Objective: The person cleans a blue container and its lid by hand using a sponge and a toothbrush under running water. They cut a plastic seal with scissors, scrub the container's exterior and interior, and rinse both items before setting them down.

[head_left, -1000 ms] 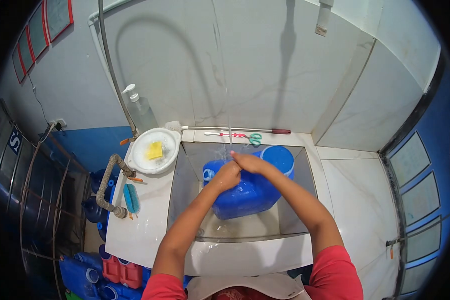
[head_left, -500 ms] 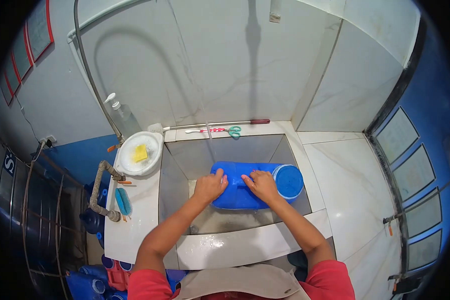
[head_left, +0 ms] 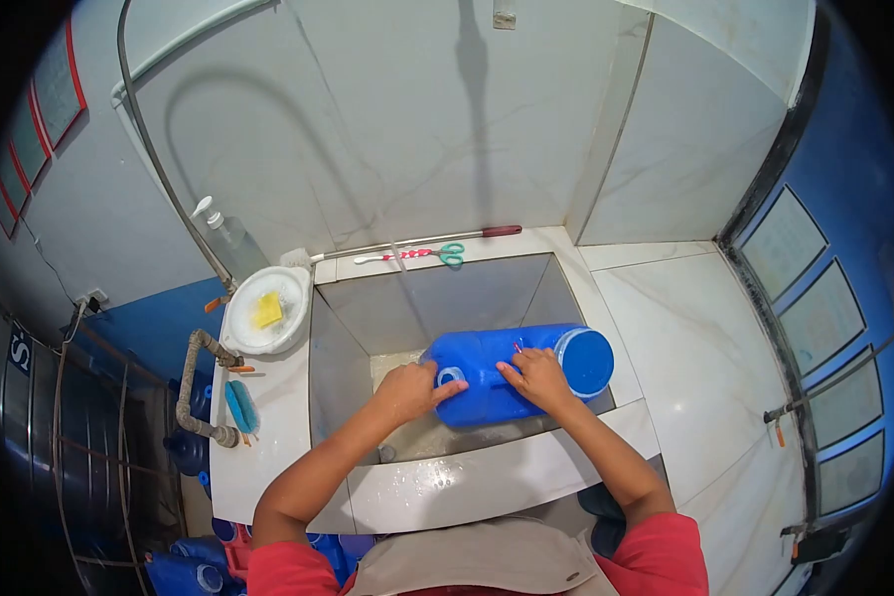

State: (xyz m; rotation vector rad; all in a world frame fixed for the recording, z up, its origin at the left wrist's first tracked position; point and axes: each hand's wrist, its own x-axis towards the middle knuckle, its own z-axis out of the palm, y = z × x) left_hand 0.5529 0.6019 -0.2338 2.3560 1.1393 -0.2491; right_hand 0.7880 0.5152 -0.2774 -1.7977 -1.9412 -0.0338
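A blue jug [head_left: 487, 397] lies on its side over the sink basin [head_left: 368, 308], its large blue cap [head_left: 587, 362] pointing right. A small round opening [head_left: 451, 376] shows on its left part. My left hand [head_left: 410, 390] grips the jug's left end, thumb beside that opening. My right hand [head_left: 538, 379] is closed on the handle area near the big cap. A thin stream of water [head_left: 407, 283] falls behind the jug into the basin.
On the left ledge are a white bowl [head_left: 296, 336] with suds and a yellow sponge [head_left: 267, 310], a blue brush [head_left: 240, 406] and a bent pipe [head_left: 189, 382]. Behind the basin lie green-handled scissors [head_left: 452, 255] and a long rod [head_left: 417, 243]. A pump bottle [head_left: 230, 243] stands back left.
The jug has rolled so that its small opening now shows, and it has shifted slightly right. Both hands have moved with it. The camera view has shifted a little.
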